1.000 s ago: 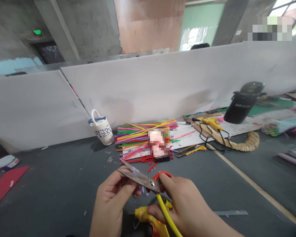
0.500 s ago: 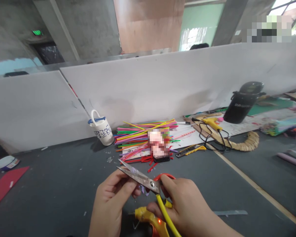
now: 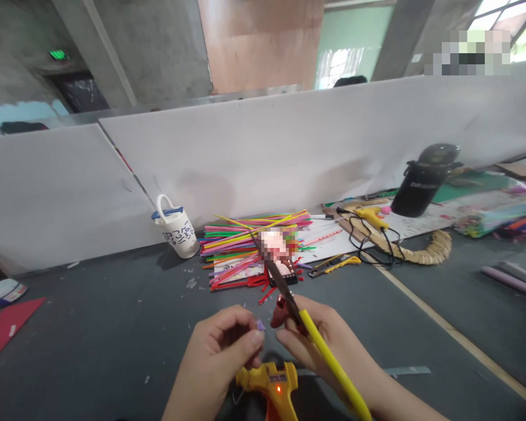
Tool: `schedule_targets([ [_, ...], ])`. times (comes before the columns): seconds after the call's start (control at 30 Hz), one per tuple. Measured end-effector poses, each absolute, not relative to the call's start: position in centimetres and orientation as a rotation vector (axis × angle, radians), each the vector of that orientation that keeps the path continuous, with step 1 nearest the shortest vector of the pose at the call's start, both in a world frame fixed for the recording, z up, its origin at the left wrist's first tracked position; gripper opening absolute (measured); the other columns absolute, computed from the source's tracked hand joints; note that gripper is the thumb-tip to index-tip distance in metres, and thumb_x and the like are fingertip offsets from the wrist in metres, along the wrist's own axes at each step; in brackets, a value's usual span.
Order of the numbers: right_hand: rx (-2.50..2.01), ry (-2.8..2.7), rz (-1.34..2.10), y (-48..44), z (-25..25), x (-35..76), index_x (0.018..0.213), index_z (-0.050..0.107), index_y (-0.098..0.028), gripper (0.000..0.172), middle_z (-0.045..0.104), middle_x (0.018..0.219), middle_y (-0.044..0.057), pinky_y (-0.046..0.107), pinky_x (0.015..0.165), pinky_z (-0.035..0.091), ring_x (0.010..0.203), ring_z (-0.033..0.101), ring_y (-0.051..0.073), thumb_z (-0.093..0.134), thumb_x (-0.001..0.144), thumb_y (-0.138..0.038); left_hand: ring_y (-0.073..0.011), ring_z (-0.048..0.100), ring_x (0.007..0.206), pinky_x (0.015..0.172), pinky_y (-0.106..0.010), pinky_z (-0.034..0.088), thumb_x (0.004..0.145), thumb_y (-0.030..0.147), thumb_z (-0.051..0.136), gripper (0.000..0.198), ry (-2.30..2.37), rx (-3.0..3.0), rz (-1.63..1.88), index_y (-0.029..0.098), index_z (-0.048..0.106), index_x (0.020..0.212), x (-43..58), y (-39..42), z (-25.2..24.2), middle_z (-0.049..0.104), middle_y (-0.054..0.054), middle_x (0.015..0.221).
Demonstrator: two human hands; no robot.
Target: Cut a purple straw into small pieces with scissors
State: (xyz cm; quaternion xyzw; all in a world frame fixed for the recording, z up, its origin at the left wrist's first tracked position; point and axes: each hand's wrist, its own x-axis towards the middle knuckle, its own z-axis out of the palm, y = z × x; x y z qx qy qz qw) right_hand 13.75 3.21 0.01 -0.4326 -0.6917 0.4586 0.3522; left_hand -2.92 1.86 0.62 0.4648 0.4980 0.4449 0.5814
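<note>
My left hand [image 3: 225, 351] pinches a tiny purple scrap [image 3: 260, 325] between thumb and forefinger. In my right hand [image 3: 318, 339] is a pair of scissors [image 3: 326, 361] with a yellow handle; the blades point away from me and look closed or nearly so. A dark red, shiny bit [image 3: 280, 313] shows at the right fingertips; whether it belongs to the scissors I cannot tell. Below both hands lies a yellow hot glue gun [image 3: 274, 380] with a lit red light, partly hidden by my left hand.
Colourful pipe cleaners [image 3: 232, 245] lie ahead, with a phone [image 3: 284, 273] in front. Nearby are a white cup [image 3: 178, 234], a utility knife [image 3: 335, 265], another yellow glue gun [image 3: 370, 217] with a black cord and a black container [image 3: 416, 187]. A white partition [image 3: 263, 152] stands behind.
The scissors have swung from pointing left across my left hand to pointing forward, away from it. My left hand has moved slightly right, and the purple scrap now shows at its fingertips.
</note>
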Motion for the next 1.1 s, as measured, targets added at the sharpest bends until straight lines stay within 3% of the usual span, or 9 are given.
schedule_targets([
  [0.33,-1.116,-1.780,1.176,3.7,-0.1,13.8,0.063,0.043,-0.019,0.009,0.042,0.059,-0.006,0.019,0.051,0.033,0.056,0.038,0.010,0.047,0.069,-0.014,-0.0134,0.048,0.053,0.050,-0.022,0.038,0.067,0.014,0.061,0.010,1.333,1.497,0.904,0.018,0.064,0.058,-1.8,1.9,0.0,0.055,0.001,0.056],
  [0.47,-1.189,-1.749,1.155,3.8,-0.2,13.9,0.067,0.047,-0.019,0.011,0.045,0.058,-0.005,0.020,0.051,0.034,0.054,0.041,0.010,0.041,0.076,-0.018,-0.0121,0.049,0.050,0.049,-0.022,0.039,0.069,0.017,0.061,0.008,1.250,1.347,0.913,0.017,0.063,0.061,-1.8,2.1,-0.2,0.053,0.002,0.056],
  [0.6,-1.109,-1.775,1.228,3.9,-0.2,14.0,0.070,0.052,-0.018,0.008,0.046,0.058,-0.006,0.018,0.050,0.034,0.053,0.041,0.009,0.046,0.071,-0.013,-0.0107,0.051,0.045,0.047,-0.021,0.039,0.066,0.021,0.066,0.007,1.197,1.133,0.907,0.016,0.063,0.064,-2.0,2.2,-0.6,0.055,0.003,0.051],
  [0.87,-1.065,-1.789,1.266,4.0,-0.4,13.9,0.066,0.049,-0.018,0.006,0.044,0.058,-0.006,0.018,0.049,0.032,0.053,0.038,0.009,0.049,0.068,-0.012,-0.0104,0.051,0.042,0.045,-0.022,0.039,0.057,0.024,0.072,0.015,1.180,1.057,0.851,0.014,0.062,0.060,-2.1,2.7,-0.6,0.056,0.003,0.048],
  [1.1,-1.131,-1.818,1.206,3.9,-0.5,13.9,0.062,0.042,-0.019,0.010,0.039,0.057,-0.007,0.018,0.049,0.029,0.054,0.033,0.009,0.045,0.066,-0.010,-0.0115,0.050,0.047,0.047,-0.022,0.039,0.060,0.020,0.068,0.008,1.262,1.164,0.858,0.013,0.064,0.062,-1.8,2.5,-0.3,0.055,0.002,0.051],
])
